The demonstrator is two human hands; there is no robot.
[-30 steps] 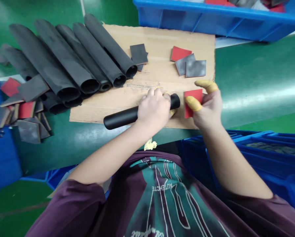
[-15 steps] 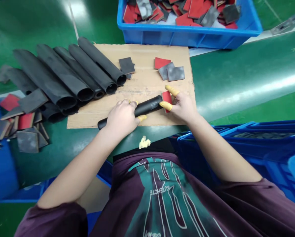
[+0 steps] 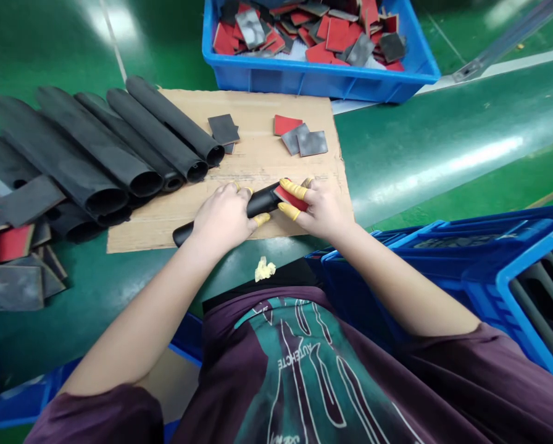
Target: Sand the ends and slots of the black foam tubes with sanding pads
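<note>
My left hand [image 3: 225, 219] is wrapped round a black tube [image 3: 261, 201] that lies slantwise over the front of a cardboard sheet [image 3: 253, 163]. Yellow covers sit on several of my fingertips. A red-faced sanding pad [image 3: 291, 198] is pinched in my right hand [image 3: 325, 209], pressed against the tube's right end. Behind my right hand lie loose pads, one red [image 3: 287, 124] and two grey [image 3: 312, 143]. More dark pads [image 3: 224, 128] rest farther left on the cardboard.
Several black tubes [image 3: 95, 142] lie side by side at the left, with a heap of pads [image 3: 17, 271] before them. A blue bin [image 3: 323, 77] of pads stands at the back. Blue crates [image 3: 443, 253] are at the right. A crumpled yellowish scrap [image 3: 264, 269] lies near my waist.
My right hand has moved left along the tube, and the red pad now lies over the tube's end part. My left hand keeps its grip. The view has shifted slightly.
</note>
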